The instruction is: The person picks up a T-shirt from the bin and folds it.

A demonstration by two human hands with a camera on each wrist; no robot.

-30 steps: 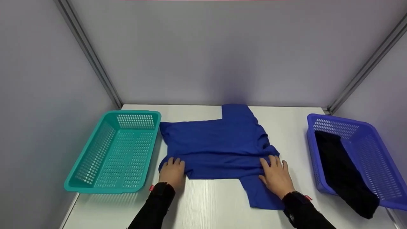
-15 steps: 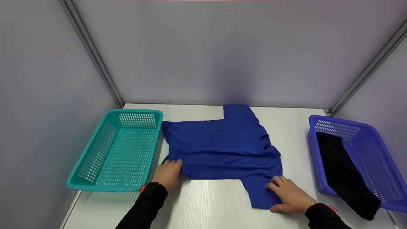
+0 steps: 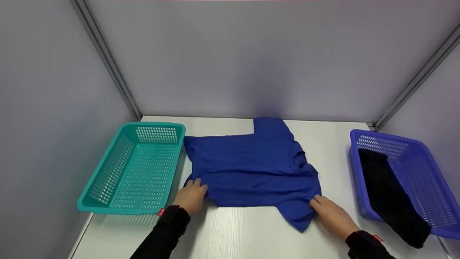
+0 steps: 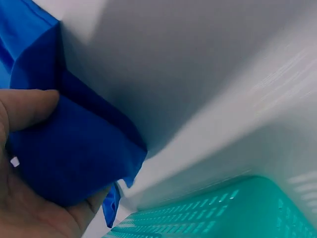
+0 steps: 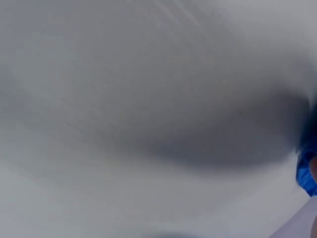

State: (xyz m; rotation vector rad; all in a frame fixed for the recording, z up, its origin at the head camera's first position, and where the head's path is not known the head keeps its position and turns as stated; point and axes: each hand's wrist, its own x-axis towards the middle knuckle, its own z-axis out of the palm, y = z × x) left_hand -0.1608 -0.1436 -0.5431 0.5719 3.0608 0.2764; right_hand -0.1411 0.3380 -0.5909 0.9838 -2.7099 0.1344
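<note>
A blue short-sleeved shirt (image 3: pixel 248 162) lies spread sideways, its collar toward the right and its hem toward the left. My left hand (image 3: pixel 191 198) grips the near corner of the hem; in the left wrist view a thumb (image 4: pixel 32 106) lies over the blue cloth (image 4: pixel 74 144), with fingers beneath it. At the near sleeve, my right hand (image 3: pixel 334 217) pinches the fabric, and the sleeve end is drawn into a point below it. Only a scrap of blue cloth (image 5: pixel 307 176) and a bit of finger show at the right wrist view's edge.
On the left stands a teal perforated basket (image 3: pixel 118 209), close to the shirt's hem. A purple basket (image 3: pixel 355 180) at the right holds a black garment (image 3: pixel 388 198) that hangs over its near rim. Grey panels enclose the white table (image 3: pixel 230 233) at the back and sides.
My right hand has moved from the shirt's shoulder area down to the near sleeve and now pinches it, bunching the sleeve end. My left hand has shifted slightly and stays at the hem corner.
</note>
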